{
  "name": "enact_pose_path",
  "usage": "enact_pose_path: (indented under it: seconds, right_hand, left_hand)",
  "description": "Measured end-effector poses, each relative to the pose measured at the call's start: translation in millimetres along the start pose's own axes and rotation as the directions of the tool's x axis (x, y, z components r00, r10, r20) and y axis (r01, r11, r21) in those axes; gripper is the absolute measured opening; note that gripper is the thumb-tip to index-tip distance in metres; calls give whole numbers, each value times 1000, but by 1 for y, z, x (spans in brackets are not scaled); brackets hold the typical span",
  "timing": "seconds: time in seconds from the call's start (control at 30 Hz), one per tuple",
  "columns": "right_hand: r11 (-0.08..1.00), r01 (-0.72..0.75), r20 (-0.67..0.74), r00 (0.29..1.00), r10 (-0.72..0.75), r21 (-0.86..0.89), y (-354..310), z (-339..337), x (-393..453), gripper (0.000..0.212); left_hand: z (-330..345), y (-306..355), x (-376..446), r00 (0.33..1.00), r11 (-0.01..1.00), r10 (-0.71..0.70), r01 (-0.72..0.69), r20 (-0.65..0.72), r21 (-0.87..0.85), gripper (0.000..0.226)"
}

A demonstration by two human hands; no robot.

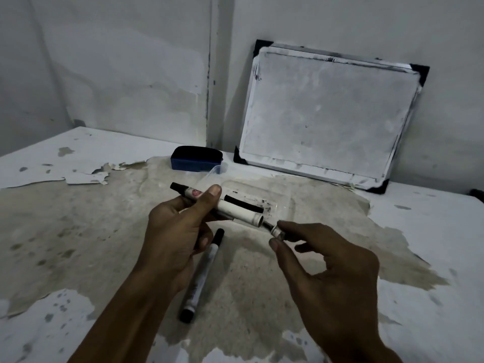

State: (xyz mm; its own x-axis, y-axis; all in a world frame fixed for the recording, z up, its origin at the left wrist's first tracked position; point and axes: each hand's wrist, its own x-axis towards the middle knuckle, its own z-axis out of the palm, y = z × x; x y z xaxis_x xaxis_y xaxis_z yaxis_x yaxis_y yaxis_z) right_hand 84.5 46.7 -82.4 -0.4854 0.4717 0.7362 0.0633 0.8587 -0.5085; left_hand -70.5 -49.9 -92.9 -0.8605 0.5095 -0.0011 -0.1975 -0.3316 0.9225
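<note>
nearest the camera, a spare marker [203, 273] lies flat on the bench [78, 231] between the two forearms, its black cap end toward the viewer and its other dark end pointing away, just under the left hand [180, 231]. that left hand grips the white barrel of a second marker [235, 208], fingers curled under it and thumb pressed along the top, holding it above the bench. this marker slants from its black cap at the upper left to an open end at the lower right. just off that open end, the right hand [327, 271] pinches a small pale end plug [278, 231] between thumb and forefinger, its other fingers loosely curled. a short dark piece shows between the plug and the barrel's mouth. right behind the hands sits a clear plastic tray [285, 203] with a black stick [243, 203] that seems to lie in it. farther back, a blue eraser [196, 158] with a dark pad rests near the wall. to its right a smudged whiteboard [327, 113] with black corners stands tilted, leaning against the wall. the bench surface is peeling, bare and stained in the middle.
</note>
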Motion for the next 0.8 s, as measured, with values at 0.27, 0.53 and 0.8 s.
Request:
enact_pose_path:
  seconds: [0.27,0.53,0.8]
  right_hand:
    - [994,98,15,995,-98,42,6,9,-2,20]
    - [962,-166,105,984,146,217,4,3,6,19]
    - [891,-215,162,973,162,399,-39,36,-20,25]
  left_hand:
    - [-1,-7,0,998,997,57,-58,18,54,34]
    - [-3,-4,-3,985,992,107,-115,136,49,31]
    - [21,-7,-20,985,997,22,-34,169,69,9]
